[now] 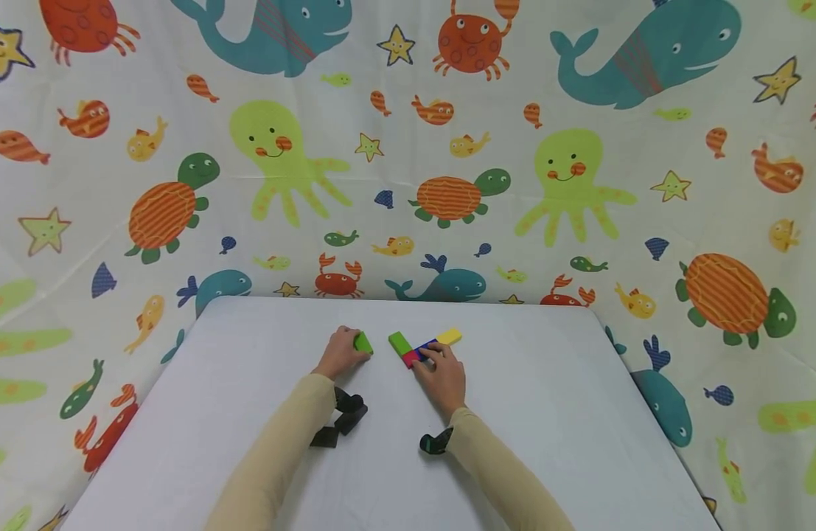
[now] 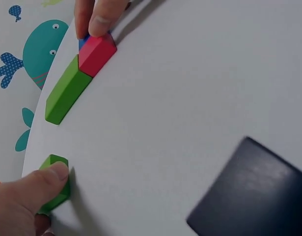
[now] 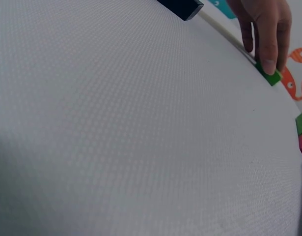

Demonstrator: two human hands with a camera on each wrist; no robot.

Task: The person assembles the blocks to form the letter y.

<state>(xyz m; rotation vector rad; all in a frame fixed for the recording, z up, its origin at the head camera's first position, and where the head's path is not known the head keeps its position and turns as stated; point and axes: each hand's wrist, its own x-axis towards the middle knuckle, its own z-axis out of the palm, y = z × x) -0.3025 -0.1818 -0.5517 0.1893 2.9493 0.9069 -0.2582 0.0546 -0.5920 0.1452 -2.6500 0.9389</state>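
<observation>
My left hand [image 1: 340, 354] pinches a short green block [image 2: 60, 196] on the white table, thumb on its near side. To its right, several blocks form a bent, V-like row: a longer green block [image 1: 399, 343], a red block [image 2: 97, 55], a blue block [image 1: 429, 344] and a yellow block [image 1: 450, 336]. The green and red ones touch end to end. My right hand [image 1: 442, 375] holds the blue block beside the red one, and its fingers cover part of it. In the right wrist view, only the left hand's green block and part of the row show.
Dark wrist gear [image 1: 349, 411] sits at the left wrist, and a dark rounded piece [image 1: 436, 442] at the right wrist. The table's far edge [image 1: 301, 298] lies behind the blocks. A cloth with printed sea animals [image 1: 447, 243] hangs beyond it.
</observation>
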